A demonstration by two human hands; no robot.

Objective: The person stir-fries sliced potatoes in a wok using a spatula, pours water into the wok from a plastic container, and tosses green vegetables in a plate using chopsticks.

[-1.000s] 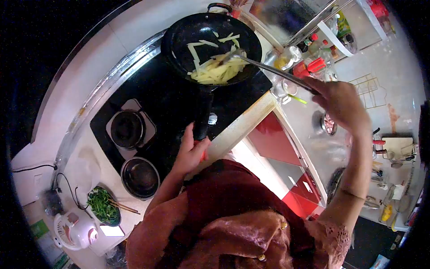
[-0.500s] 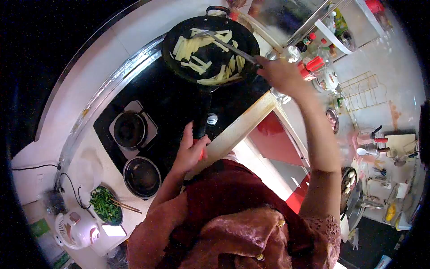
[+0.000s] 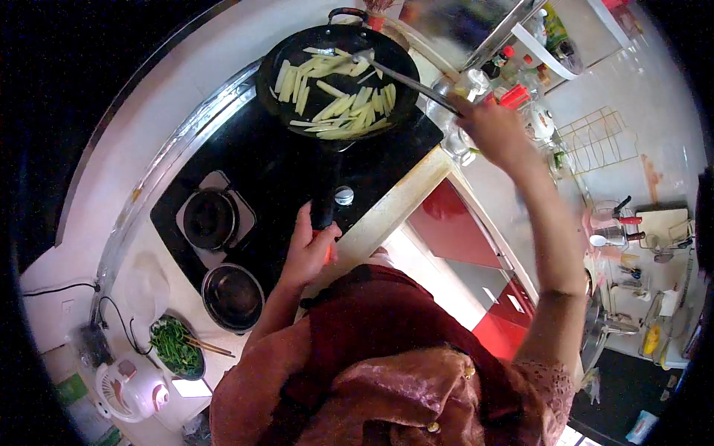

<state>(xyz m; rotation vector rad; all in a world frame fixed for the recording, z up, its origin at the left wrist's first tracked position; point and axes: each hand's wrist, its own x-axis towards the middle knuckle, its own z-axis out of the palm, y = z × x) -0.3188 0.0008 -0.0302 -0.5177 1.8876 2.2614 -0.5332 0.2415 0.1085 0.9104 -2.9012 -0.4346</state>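
A black wok point(image 3: 401, 70) sits on the stove with pale, potato-like strips point(image 3: 361, 110) spread over its inside. My left hand point(image 3: 303, 253) is closed round the wok's long handle point(image 3: 323, 201), which is black with a red end. Closed on the handle of a metal spatula point(image 3: 420, 88), my right hand point(image 3: 497, 130) is to the right of the wok. The spatula's head lies among the strips near the far side of the wok, blurred and partly hidden.
A second burner point(image 3: 210, 217) and a dark round pan point(image 3: 233, 297) lie left of my left hand. Beyond them stand a bowl of green leaves point(image 3: 175, 346) with chopsticks and a pink-white appliance point(image 3: 130, 390). Bottles point(image 3: 506, 63) line the right side.
My right hand has moved right with the spatula, whose head has shifted right across the strips. The strips are rearranged, with more gathered on the near side. My left hand keeps its grip.
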